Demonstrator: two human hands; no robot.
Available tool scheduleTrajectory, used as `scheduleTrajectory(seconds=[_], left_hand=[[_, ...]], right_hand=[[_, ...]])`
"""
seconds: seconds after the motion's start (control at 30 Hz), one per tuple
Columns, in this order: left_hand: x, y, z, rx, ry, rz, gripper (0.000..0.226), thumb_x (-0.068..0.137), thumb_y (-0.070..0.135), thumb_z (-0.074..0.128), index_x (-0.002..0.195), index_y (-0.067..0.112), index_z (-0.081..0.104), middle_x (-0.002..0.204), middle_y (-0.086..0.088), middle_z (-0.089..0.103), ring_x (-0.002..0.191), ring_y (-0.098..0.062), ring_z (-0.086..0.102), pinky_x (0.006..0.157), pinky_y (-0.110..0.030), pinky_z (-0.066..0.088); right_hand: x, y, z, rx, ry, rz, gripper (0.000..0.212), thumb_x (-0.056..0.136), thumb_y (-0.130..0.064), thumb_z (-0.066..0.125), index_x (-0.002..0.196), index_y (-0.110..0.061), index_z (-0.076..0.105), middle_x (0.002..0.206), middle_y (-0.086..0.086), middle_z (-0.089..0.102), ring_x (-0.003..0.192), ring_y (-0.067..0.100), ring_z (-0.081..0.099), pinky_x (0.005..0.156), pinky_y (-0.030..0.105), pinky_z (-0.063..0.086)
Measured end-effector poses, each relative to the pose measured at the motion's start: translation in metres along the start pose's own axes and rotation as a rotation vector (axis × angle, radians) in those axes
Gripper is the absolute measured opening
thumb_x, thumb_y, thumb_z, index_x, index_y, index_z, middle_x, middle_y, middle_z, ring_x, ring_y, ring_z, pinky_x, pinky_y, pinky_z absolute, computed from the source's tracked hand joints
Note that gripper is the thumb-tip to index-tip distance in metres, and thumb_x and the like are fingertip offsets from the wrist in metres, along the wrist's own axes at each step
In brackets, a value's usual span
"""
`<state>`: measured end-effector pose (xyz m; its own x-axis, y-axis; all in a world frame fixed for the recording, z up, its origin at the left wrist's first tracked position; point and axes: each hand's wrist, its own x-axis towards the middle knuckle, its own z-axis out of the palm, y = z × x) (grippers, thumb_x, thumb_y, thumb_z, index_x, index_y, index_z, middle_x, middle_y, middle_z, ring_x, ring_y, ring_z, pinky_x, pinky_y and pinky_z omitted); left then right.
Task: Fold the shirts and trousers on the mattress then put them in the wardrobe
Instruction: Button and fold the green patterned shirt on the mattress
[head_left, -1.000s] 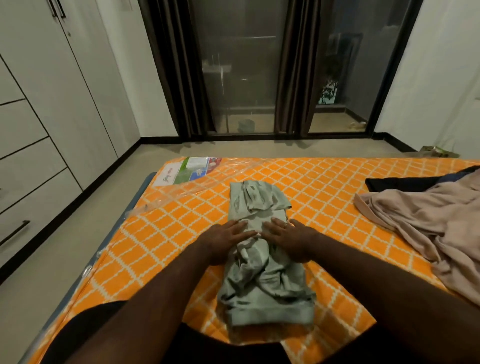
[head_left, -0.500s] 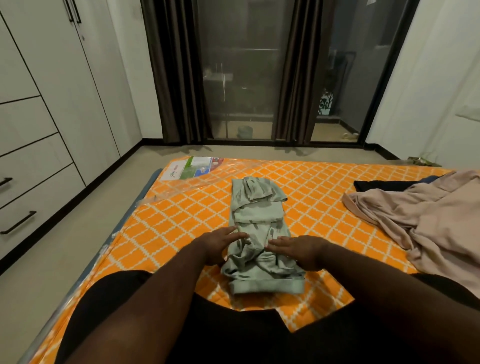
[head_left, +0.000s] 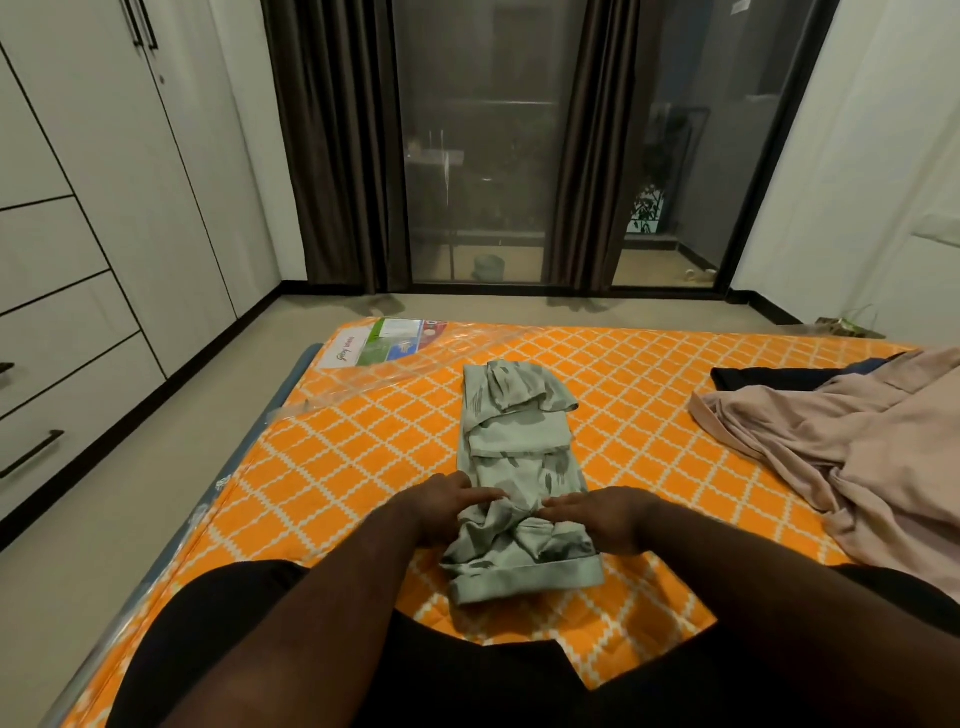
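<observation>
Pressing the green shirt (head_left: 515, 434) onto the mattress (head_left: 358, 467), left hand (head_left: 442, 514) and right hand (head_left: 610, 520), grips released.

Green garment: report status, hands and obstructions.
Left hand and right hand pressing flat on green garment. Garment folded to a narrow strip on mattress, near end bunched. Beige clothes lie apart, right; nothing blocking.

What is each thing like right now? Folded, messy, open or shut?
green garment: folded into a long strip, bunched at the near end.
left hand: pressing on the green garment.
right hand: pressing on the green garment.
pink garment: unfolded, crumpled.
dark garment: lying flat, partly under the pink garment.
wardrobe doors: shut.
curtains: pulled aside.
</observation>
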<state>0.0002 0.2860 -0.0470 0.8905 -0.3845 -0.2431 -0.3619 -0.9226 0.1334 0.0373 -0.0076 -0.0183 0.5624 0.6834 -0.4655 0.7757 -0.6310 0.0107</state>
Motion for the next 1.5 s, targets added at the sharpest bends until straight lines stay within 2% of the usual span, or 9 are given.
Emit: scheduleTrajectory(seconds=[0.3,0.47,0.63,0.77,0.83,1.17,1.27,1.37,1.5], left_hand=[[-0.002,0.008,-0.006,-0.053,0.04,0.066,0.047,0.098,0.013,0.054,0.144,0.02,0.055,0.148,-0.009,0.036,0.126,-0.031,0.049,0.104,-0.034,0.041],[-0.009,0.005,-0.014,-0.378,0.152,-0.047,0.028,0.1,0.018,0.06,0.122,0.003,0.069,0.14,-0.01,0.043,0.124,-0.026,0.046,0.099,-0.023,0.036],[-0.021,0.009,-0.037,-0.84,0.341,-0.09,0.035,0.094,0.021,0.07,0.124,0.005,0.069,0.144,0.006,0.049,0.127,-0.013,0.051,0.106,-0.037,0.044],[-0.024,0.014,-0.042,-0.977,0.419,-0.164,0.021,0.096,0.001,0.061,0.081,0.008,0.075,0.095,0.01,0.069,0.082,-0.01,0.057,0.076,-0.032,0.046],[-0.022,0.013,-0.039,-0.967,0.464,-0.215,0.035,0.096,-0.003,0.055,0.064,0.009,0.063,0.071,-0.007,0.063,0.068,-0.02,0.049,0.067,-0.037,0.043],[-0.027,0.035,-0.053,-1.202,0.568,-0.239,0.033,0.104,-0.005,0.043,0.077,0.011,0.053,0.051,0.007,0.055,0.054,-0.018,0.049,0.047,-0.02,0.045],[-0.026,0.033,-0.055,-1.218,0.505,-0.246,0.03,0.093,-0.014,0.059,0.1,0.014,0.058,0.087,0.004,0.066,0.078,-0.012,0.064,0.072,-0.025,0.057],[-0.024,0.032,-0.056,-1.0,0.585,-0.192,0.034,0.084,0.026,0.072,0.114,0.015,0.062,0.112,-0.011,0.069,0.1,-0.026,0.066,0.092,-0.045,0.055],[-0.02,0.039,-0.06,-0.902,0.703,-0.25,0.046,0.086,0.049,0.052,0.106,0.012,0.072,0.107,-0.009,0.074,0.095,-0.029,0.068,0.076,-0.038,0.05]], right_hand=[[0.0,-0.003,0.001,-0.039,0.171,0.057,0.088,0.088,-0.026,0.061,0.157,-0.038,0.008,0.151,0.002,0.05,0.091,0.027,0.061,0.069,0.035,0.049],[-0.006,-0.002,-0.008,0.199,0.283,-0.057,0.063,0.095,-0.058,0.042,0.155,-0.054,0.022,0.152,-0.007,0.045,0.129,0.019,0.051,0.099,0.039,0.047],[-0.004,-0.005,-0.013,0.482,0.424,-0.036,0.033,0.101,-0.059,0.048,0.127,-0.043,0.062,0.13,-0.013,0.061,0.116,0.009,0.057,0.103,0.039,0.047],[-0.018,-0.02,-0.026,0.661,0.559,-0.036,0.02,0.103,-0.039,0.058,0.122,-0.042,0.06,0.119,-0.03,0.057,0.107,-0.008,0.054,0.094,0.009,0.04],[-0.02,-0.023,-0.029,0.699,0.607,-0.048,0.03,0.099,-0.047,0.059,0.128,-0.039,0.062,0.128,-0.019,0.063,0.116,0.003,0.058,0.102,0.024,0.044],[-0.011,-0.034,-0.036,0.904,0.833,-0.008,0.022,0.094,-0.058,0.057,0.11,-0.047,0.068,0.11,-0.014,0.073,0.099,0.007,0.068,0.085,0.039,0.055],[-0.007,-0.037,-0.04,0.97,0.918,-0.008,0.023,0.097,-0.051,0.058,0.117,-0.044,0.066,0.119,-0.008,0.073,0.108,0.01,0.068,0.093,0.034,0.054],[-0.002,-0.034,-0.042,1.051,0.961,0.066,0.014,0.099,-0.043,0.061,0.11,-0.04,0.07,0.11,-0.006,0.076,0.102,0.009,0.071,0.089,0.036,0.056],[0.006,-0.032,-0.048,1.116,0.991,0.206,0.025,0.103,-0.036,0.06,0.1,-0.02,0.078,0.095,-0.002,0.078,0.088,0.013,0.073,0.082,0.041,0.058]])
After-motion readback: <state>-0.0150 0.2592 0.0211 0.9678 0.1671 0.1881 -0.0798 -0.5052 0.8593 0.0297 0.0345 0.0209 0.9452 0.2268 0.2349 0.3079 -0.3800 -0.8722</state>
